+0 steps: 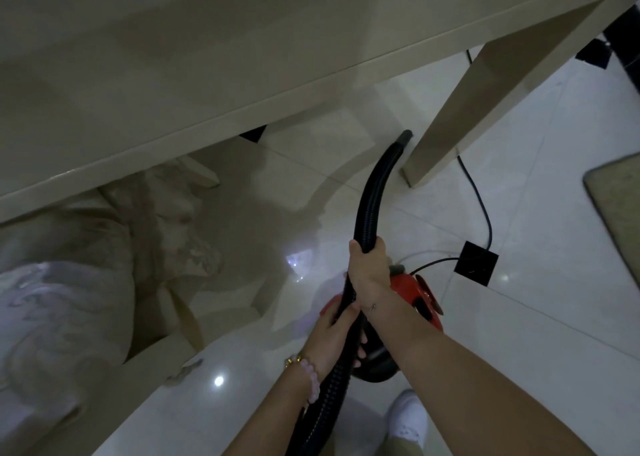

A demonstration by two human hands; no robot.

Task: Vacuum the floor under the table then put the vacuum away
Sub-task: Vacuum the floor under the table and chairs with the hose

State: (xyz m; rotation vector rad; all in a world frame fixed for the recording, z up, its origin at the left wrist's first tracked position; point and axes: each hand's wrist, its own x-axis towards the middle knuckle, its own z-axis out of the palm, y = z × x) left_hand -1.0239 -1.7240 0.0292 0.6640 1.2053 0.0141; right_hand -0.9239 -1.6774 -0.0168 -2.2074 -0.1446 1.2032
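A black ribbed vacuum hose [376, 185] curves forward from my hands; its nozzle tip [405, 137] lies low over the white tiled floor [519, 317], just left of a cream table leg [446, 123]. My right hand [369, 268] grips the hose further up. My left hand [334, 334], with a bead bracelet on the wrist, holds the same hose lower down. The red and black vacuum body [412, 296] sits on the floor under my arms, partly hidden. The cream table top [207, 57] fills the upper left.
A carved cream chair [86, 282] with a pale cushion stands at the left under the table edge. A black power cable [481, 202] runs across the tiles past a black floor inset [476, 263]. A mat [616, 209] lies at the right edge. My white shoe [408, 417] is at the bottom.
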